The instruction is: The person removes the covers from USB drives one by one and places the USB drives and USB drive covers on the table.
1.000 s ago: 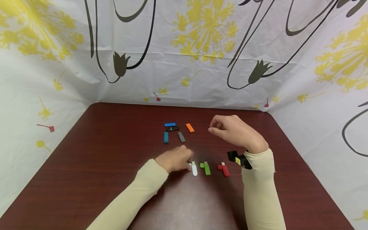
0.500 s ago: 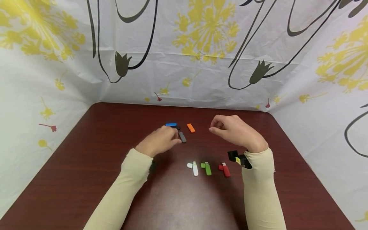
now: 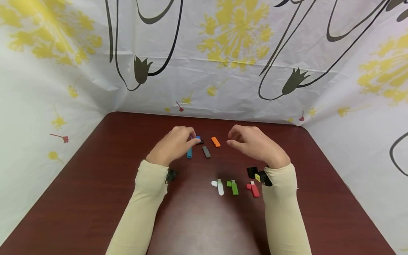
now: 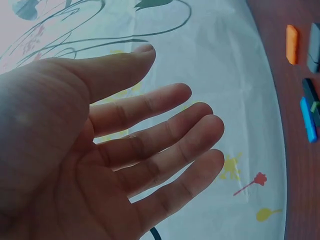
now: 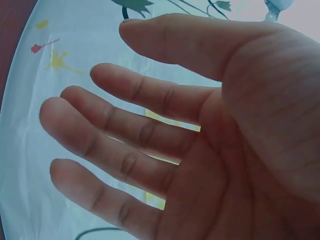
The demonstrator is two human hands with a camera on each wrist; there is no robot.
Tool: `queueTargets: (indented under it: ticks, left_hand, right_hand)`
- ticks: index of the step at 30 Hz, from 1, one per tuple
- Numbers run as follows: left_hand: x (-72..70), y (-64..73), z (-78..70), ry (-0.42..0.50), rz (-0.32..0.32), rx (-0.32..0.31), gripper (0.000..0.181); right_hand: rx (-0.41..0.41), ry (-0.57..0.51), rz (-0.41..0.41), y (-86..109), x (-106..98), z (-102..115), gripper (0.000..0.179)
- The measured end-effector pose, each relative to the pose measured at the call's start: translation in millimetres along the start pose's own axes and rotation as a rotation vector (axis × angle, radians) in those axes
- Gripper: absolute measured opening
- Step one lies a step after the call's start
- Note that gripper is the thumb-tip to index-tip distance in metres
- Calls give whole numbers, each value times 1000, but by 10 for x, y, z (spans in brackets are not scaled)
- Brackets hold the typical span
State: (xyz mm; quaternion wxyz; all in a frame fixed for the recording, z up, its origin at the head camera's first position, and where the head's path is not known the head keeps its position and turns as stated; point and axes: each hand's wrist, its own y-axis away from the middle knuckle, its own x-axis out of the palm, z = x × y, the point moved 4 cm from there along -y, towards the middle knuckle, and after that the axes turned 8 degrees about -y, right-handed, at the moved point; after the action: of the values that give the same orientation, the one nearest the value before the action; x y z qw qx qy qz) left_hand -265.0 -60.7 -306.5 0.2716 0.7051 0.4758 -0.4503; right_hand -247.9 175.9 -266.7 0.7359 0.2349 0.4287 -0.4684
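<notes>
My left hand (image 3: 172, 146) hovers above the table at the far group of USB flash drives, its fingers loosely spread and holding nothing in the left wrist view. It partly covers the blue flash drive (image 3: 198, 137), the black one (image 3: 201, 141) and the teal one (image 3: 189, 153). Beside them lie a grey flash drive (image 3: 206, 152) and an orange one (image 3: 215, 142). My right hand (image 3: 256, 144) is raised to the right of the orange one, fingers relaxed and empty. Closer to me lie a white flash drive (image 3: 220, 187), a green one (image 3: 234, 188) and a red one (image 3: 255, 190), plugs bare.
To the left of each near drive sits its cap: a white cap (image 3: 214, 183), a green cap (image 3: 229, 183) and a red cap (image 3: 248, 186). The dark red-brown table (image 3: 79, 198) is bordered by a white flower-patterned sheet (image 3: 191, 92) at the back and sides.
My left hand has left the white cap, which now lies beside the white flash drive. It has risen and moved back and left to the far drives. The right hand has stayed nearly still.
</notes>
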Motion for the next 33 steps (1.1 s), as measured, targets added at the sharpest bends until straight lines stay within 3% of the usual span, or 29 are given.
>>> queueTargets:
  ticks: [10, 17, 24, 30, 31, 33]
  left_hand:
    - [-60, -58, -102, 33, -51, -2, 30]
    - [-60, -38, -140, 17, -50, 6, 32]
    - [-49, -27, -167, 0, -51, 26, 31]
    - [-28, -44, -193, -1, -42, 34, 31]
    - [-27, -47, -197, 1, -41, 34, 30]
    - [-25, -50, -206, 5, -41, 34, 29]
  right_hand:
    - [8, -30, -6, -207, 196, 163, 24]
    - [67, 74, -154, -477, 507, 190, 27]
    - [202, 43, -122, -744, 878, -79, 29]
    - [328, 80, -21, -901, 1152, -348, 26]
    - [318, 85, -10, -976, 1252, -524, 30]
    - [340, 111, 16, -1003, 1312, -558, 30]
